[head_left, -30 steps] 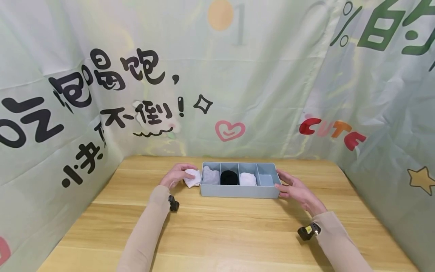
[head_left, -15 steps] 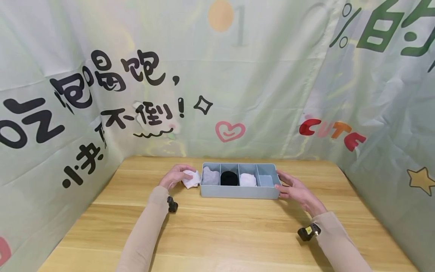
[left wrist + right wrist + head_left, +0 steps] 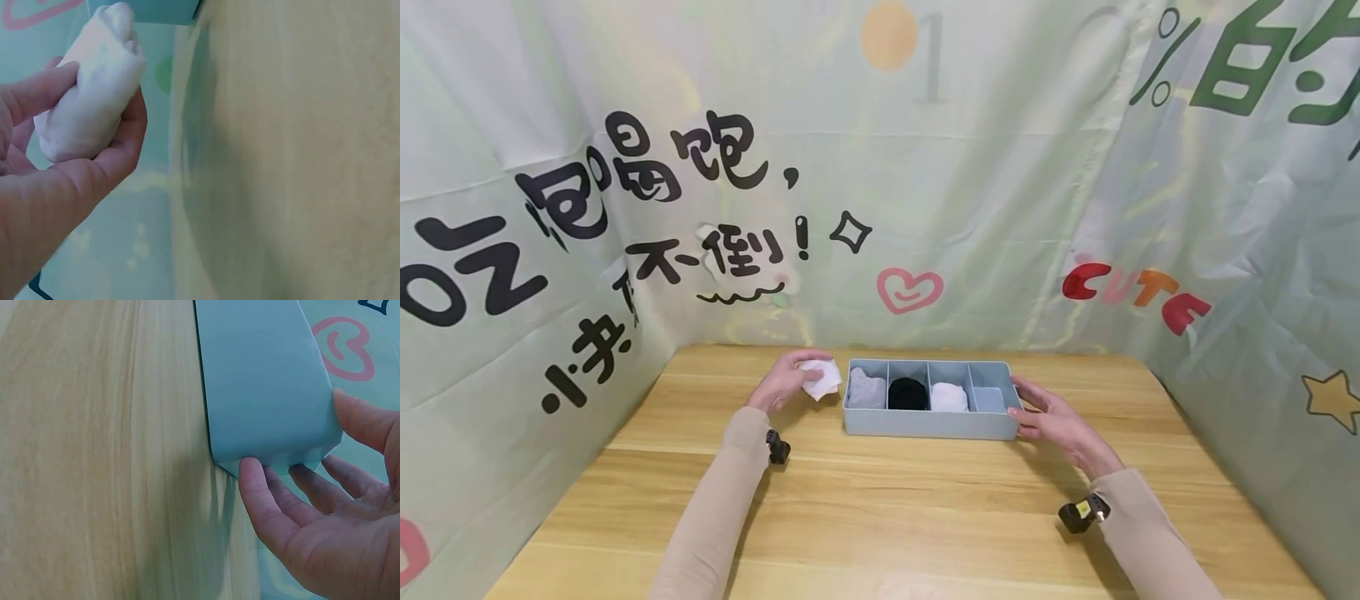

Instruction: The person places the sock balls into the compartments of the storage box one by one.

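A rolled-up white sock point(image 3: 90, 87) is pinched between the thumb and fingers of my left hand point(image 3: 782, 379), raised over the table just left of a grey-blue divided storage box point(image 3: 928, 424). In the box, from left to right, lie a greyish-lilac rolled sock point(image 3: 867, 390), a black one point(image 3: 908, 394) and a white one point(image 3: 950, 397); the rightmost compartment holds nothing. My right hand point(image 3: 1056, 421) holds the box's right end. In the right wrist view the thumb lies at the upper edge, and the other fingertips point(image 3: 251, 469) rest against the end wall.
The wooden table point(image 3: 880, 517) runs back to a printed fabric curtain point(image 3: 1000, 208) that closes in the rear and both sides. A small black camera point(image 3: 778, 447) is on the left wrist and another black camera point(image 3: 1082, 512) on the right.
The left hand has lifted the white sock slightly up and away from the box, and the sock has turned in the fingers. The right hand and the box stay in place.
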The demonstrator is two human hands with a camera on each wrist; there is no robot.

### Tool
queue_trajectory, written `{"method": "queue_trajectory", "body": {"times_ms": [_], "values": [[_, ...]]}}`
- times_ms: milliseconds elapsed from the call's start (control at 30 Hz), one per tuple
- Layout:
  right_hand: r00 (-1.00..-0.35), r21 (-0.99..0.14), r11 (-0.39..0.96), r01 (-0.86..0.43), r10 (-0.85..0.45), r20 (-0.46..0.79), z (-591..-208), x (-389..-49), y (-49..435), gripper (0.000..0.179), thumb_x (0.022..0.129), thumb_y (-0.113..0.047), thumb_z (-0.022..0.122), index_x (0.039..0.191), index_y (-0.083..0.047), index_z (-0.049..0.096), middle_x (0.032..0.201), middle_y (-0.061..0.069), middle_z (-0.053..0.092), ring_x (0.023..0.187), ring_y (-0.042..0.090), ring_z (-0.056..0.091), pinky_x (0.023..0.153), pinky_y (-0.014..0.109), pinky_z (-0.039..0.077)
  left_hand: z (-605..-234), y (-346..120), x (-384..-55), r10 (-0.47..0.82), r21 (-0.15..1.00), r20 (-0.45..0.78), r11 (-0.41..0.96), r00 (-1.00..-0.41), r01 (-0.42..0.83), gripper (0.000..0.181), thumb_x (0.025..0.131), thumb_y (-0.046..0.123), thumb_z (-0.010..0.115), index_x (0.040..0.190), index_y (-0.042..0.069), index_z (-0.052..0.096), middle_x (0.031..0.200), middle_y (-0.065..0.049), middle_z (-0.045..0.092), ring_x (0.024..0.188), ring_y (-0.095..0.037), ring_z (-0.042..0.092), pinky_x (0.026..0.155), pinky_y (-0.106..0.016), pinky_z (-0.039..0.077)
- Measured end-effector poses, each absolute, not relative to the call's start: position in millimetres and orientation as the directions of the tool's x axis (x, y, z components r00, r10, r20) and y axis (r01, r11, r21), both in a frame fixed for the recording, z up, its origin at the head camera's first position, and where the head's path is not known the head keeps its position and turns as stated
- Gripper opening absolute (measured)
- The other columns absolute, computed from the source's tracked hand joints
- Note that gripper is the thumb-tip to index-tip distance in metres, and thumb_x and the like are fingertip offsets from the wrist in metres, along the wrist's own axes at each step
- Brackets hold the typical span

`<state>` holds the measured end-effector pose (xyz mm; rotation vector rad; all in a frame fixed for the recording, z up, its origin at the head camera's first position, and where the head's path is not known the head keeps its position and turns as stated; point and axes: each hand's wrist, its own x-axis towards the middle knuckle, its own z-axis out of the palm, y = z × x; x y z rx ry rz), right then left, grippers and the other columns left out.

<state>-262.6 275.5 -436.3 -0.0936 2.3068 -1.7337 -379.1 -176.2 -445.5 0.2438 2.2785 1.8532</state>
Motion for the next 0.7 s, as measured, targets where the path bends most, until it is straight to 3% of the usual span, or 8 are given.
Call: {"method": "queue_trajectory", "body": {"times_ms": [367, 700], "values": [[-0.966, -0.952, 0.291, 0.099, -0.201, -0.162, -435.0, -261.8, 275.2, 0.074, 0.101, -0.014, 0.055, 0.158, -0.009, 0.009, 0.162, 0.025, 0.007, 0.141, 0.041, 0.031, 0.103, 0.048, 0.046, -427.1, -164.1, -373.4, 0.293, 0.969, 0.012, 0.234, -0.956, 0.084, 0.034, 0.094, 0.010, 0.063, 0.127, 0.009, 0.065, 0.124, -0.017, 0.063, 0.088, -0.018, 0.063, 0.086, -0.044, 0.052], [-0.966, -0.952, 0.289, 0.100, -0.199, -0.162, -434.4, -260.8, 274.7, 0.073, 0.100, -0.013, 0.055, 0.158, -0.008, 0.010, 0.162, 0.025, 0.008, 0.139, 0.039, 0.034, 0.102, 0.048, 0.047, -418.9, -146.2, -370.5, 0.347, 0.965, 0.054, 0.221, -0.936, 0.138, 0.047, 0.077, 0.005, 0.081, 0.121, 0.010, 0.068, 0.124, -0.012, 0.062, 0.094, -0.020, 0.058, 0.078, -0.029, 0.051]]}}
